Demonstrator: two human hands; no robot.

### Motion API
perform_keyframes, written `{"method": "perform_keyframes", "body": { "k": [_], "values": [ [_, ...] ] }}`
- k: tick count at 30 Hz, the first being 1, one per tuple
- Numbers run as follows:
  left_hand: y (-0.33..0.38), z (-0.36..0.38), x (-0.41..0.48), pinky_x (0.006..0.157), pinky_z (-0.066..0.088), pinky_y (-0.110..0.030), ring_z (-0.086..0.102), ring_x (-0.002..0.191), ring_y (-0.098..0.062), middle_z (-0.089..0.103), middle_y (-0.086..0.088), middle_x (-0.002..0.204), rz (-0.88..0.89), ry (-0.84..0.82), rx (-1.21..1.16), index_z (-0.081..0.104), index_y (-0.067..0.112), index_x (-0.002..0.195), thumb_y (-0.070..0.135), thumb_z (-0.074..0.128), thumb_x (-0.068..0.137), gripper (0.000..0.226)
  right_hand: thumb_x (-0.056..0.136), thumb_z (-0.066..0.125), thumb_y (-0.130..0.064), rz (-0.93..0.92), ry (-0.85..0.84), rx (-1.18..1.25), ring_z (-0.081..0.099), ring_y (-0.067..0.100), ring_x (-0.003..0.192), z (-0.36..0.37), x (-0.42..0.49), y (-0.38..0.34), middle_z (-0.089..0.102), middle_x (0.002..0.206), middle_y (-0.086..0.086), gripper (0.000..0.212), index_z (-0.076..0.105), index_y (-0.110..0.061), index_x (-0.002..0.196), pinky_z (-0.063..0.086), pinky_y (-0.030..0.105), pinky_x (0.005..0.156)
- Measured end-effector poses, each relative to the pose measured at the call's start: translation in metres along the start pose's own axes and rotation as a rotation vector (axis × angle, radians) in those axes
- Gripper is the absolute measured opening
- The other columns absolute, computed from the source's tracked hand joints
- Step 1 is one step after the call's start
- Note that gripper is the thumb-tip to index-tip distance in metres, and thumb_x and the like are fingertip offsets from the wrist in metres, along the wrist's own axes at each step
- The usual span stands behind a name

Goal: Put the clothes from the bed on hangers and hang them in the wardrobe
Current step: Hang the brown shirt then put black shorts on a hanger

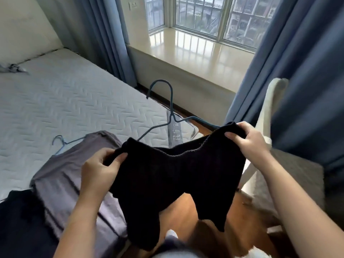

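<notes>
A black knitted top (167, 179) hangs in the air in front of me over the bed's near corner. My left hand (101, 165) grips its left shoulder and my right hand (250, 139) grips its right shoulder. A blue wire hanger (168, 101) sticks up out of the top's neck, hook uppermost, with both its arms running down into the shoulders. A grey garment (68, 168) lies on the bed (65, 101) with a second blue hanger (62, 143) at its collar. Another dark garment (20, 216) lies at the bed's near left edge.
A small grey item (14, 68) lies far back on the mattress. A chair (275, 146) with a pale back stands at my right by the blue curtain (307, 71). A window sill (195, 53) runs behind the bed. Wooden floor (186, 216) shows below the top.
</notes>
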State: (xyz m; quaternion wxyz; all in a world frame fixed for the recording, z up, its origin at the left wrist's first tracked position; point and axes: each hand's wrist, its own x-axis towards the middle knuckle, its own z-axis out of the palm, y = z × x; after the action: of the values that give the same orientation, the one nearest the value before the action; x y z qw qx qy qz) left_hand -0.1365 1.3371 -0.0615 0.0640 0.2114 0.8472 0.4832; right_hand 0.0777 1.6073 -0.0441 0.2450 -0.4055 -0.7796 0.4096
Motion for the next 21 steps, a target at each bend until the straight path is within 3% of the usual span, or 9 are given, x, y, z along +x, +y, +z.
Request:
{"method": "perform_keyframes", "body": {
  "k": [4,6,9,13,17,19,21],
  "values": [
    [0.028,0.035,0.028,0.054,0.038,-0.004,0.056,0.06,0.009,0.063,0.03,0.063,-0.022,0.011,0.009,0.062,0.028,0.068,0.024,0.071,0.076,0.013,0.081,0.067,-0.02,-0.004,-0.023,0.019,0.057,0.022,0.084,-0.017,0.063,0.009,0.063,0.084,0.005,0.016,0.061,-0.011,0.093,0.044,0.031,0.073],
    [0.045,0.052,0.044,0.055,0.038,-0.004,0.057,0.063,0.001,0.063,0.028,0.06,-0.017,0.051,0.025,0.06,0.028,0.064,0.024,0.072,0.075,0.017,0.081,0.068,-0.022,-0.008,-0.042,0.042,0.057,0.022,0.084,-0.024,0.1,0.014,0.061,0.08,0.0,0.014,0.06,-0.016,0.091,0.046,0.037,0.077],
    [0.069,0.074,0.065,0.057,0.037,-0.002,0.057,0.064,0.006,0.063,0.026,0.06,-0.003,0.165,0.061,0.057,0.03,0.064,0.025,0.072,0.074,0.019,0.081,0.067,-0.024,-0.069,-0.096,0.07,0.059,0.022,0.087,-0.03,0.154,0.015,0.062,0.082,-0.001,0.013,0.059,-0.018,0.09,0.047,0.043,0.083],
    [0.103,0.093,0.085,0.057,0.034,0.0,0.055,0.071,-0.016,0.057,0.017,0.065,-0.01,0.309,0.161,0.064,0.012,0.076,0.024,0.072,0.075,0.014,0.081,0.066,-0.024,-0.129,-0.181,0.094,0.059,0.021,0.084,-0.031,0.22,0.008,0.063,0.08,-0.004,0.01,0.059,-0.02,0.087,0.048,0.038,0.079],
    [0.123,0.093,0.111,0.056,0.034,0.0,0.053,0.059,-0.005,0.056,0.018,0.063,-0.013,0.428,0.195,0.066,0.01,0.077,0.026,0.072,0.075,0.018,0.081,0.067,-0.024,-0.191,-0.262,0.14,0.058,0.021,0.079,-0.017,0.275,-0.018,0.061,0.077,-0.002,0.01,0.061,-0.017,0.086,0.048,0.038,0.074],
    [0.124,0.085,0.122,0.055,0.034,0.0,0.053,0.059,0.009,0.058,0.017,0.054,-0.039,0.487,0.192,0.065,0.013,0.075,0.029,0.072,0.075,0.017,0.081,0.067,-0.023,-0.244,-0.307,0.143,0.056,0.019,0.076,-0.002,0.297,-0.038,0.059,0.074,-0.003,0.014,0.06,-0.013,0.087,0.045,0.035,0.071],
    [0.125,0.073,0.134,0.055,0.034,-0.002,0.051,0.058,0.018,0.061,0.028,0.058,-0.053,0.534,0.19,0.066,0.015,0.075,0.031,0.072,0.075,0.016,0.081,0.067,-0.023,-0.299,-0.339,0.133,0.053,0.018,0.074,0.014,0.316,-0.059,0.056,0.071,-0.006,0.013,0.058,-0.014,0.085,0.041,0.032,0.069]
  ]
}}
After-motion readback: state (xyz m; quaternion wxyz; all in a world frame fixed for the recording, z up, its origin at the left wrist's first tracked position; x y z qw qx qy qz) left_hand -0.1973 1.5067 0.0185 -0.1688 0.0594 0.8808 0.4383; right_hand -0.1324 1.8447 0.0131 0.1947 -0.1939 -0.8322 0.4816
